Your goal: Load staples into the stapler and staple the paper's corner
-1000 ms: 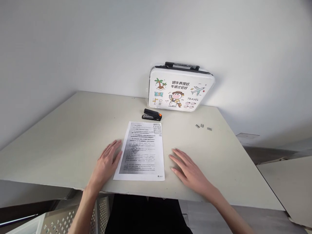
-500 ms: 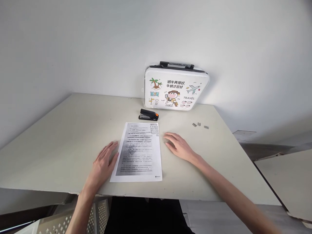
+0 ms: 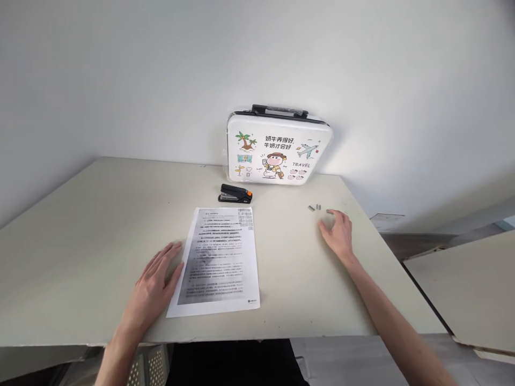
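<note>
My left hand [image 3: 155, 281] lies flat on the table beside the left edge of a printed sheet of paper [image 3: 219, 257], fingers stretched out. My right hand [image 3: 338, 233] is at the right side of the table, thumb and fingers apart, with the fingertips at a small grey strip of staples [image 3: 329, 211] that they partly cover. Two more staple strips, one slanted [image 3: 311, 208] and one short upright-looking piece [image 3: 318, 206], lie just left of it. Behind the paper rests a black stapler [image 3: 235, 194] with an orange part at its right end.
A white case [image 3: 279, 153] with cartoon prints and a black handle leans against the wall at the back of the table [image 3: 100, 230]. The table's right edge slopes down toward me. Perforated light-coloured bins [image 3: 155, 364] stand below the front edge.
My right hand has moved from beside the paper to the right and away from me, reaching the staple strips. My left hand stays beside the paper. The view has shifted slightly.
</note>
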`<action>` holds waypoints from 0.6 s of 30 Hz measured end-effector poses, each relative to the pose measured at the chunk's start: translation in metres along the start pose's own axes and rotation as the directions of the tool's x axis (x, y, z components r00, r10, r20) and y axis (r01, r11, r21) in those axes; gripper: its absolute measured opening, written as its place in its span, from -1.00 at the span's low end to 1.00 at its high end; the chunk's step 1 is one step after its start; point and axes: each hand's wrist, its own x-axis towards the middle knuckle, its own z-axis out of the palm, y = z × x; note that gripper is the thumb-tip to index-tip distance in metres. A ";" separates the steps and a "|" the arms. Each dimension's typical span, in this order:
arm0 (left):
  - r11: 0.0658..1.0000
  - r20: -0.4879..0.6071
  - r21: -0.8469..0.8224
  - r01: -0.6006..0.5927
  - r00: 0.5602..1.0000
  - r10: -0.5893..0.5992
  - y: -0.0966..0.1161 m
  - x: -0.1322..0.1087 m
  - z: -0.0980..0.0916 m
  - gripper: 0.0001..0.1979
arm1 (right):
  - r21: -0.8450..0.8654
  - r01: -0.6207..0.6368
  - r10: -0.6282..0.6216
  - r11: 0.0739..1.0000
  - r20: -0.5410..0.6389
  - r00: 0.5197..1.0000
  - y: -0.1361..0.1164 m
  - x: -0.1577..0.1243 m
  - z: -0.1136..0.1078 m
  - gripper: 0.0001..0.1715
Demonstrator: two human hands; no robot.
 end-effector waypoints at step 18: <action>0.997 -0.033 0.039 -0.062 0.997 0.064 -0.012 0.004 0.006 -0.47 | 0.229 0.048 -0.066 0.972 0.072 0.995 0.004 0.058 0.046 -0.30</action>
